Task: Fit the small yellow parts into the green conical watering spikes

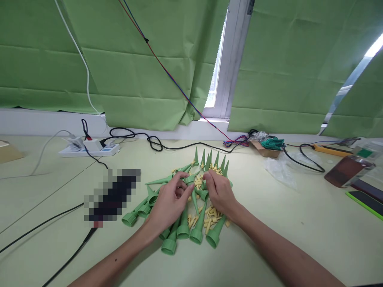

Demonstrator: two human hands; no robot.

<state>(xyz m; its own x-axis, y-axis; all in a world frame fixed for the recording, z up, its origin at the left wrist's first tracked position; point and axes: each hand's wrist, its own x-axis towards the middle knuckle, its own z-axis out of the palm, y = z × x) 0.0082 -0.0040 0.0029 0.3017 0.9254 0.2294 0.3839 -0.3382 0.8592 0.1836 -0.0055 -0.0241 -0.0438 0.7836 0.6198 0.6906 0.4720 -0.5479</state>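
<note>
Green plastic cones [169,241] lie in a pile on the pale table, with several more standing upright at its back. Small yellow pieces [212,219] are scattered among them. Over the left side of the pile, my left hand [173,197] has its fingers curled with the thumb near the fingertips; what lies between them, if anything, is too small to make out. My right hand [220,191] is closed just to the right, above the yellow pieces, and its fingertips are hidden. A green cone shows between the two hands.
A blurred dark device [113,197] with a cable lies left of the pile. Behind are a power strip [89,149], black cable and a small cardboard box [265,149]. At right are a brown bottle [348,170], a green-edged phone [366,203] and clear plastic [279,171].
</note>
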